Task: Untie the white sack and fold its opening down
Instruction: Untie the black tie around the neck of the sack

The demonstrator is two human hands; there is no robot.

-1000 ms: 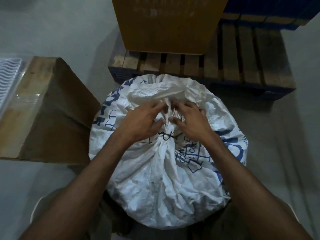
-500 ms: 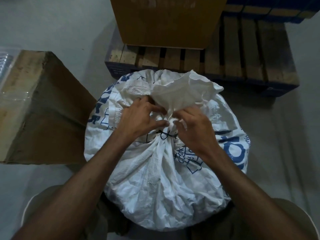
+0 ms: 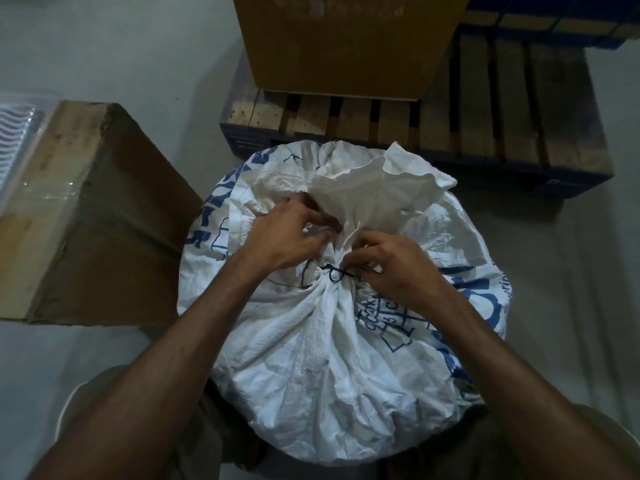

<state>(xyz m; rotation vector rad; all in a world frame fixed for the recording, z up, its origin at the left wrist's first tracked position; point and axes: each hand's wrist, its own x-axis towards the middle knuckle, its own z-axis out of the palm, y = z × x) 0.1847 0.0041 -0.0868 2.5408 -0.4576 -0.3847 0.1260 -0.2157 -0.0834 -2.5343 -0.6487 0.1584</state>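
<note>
A grey concrete floor [image 3: 104,57] runs under everything; on it at the far side lies a wooden pallet [image 3: 512,109] of weathered slats with a dark blue painted base, its boards running away from the viewer; a closed brown cardboard box [image 3: 346,39] stands on the pallet's left part, its top cut off by the upper edge; at the left a larger, scuffed cardboard carton [image 3: 104,220] sits on the floor, its top face sealed with clear tape; just beyond the carton's far left edge lies a clear plastic pack [image 3: 14,133] with white wavy ridges inside; blue and yellow stacked pallets [image 3: 554,22] show at the upper right.
</note>
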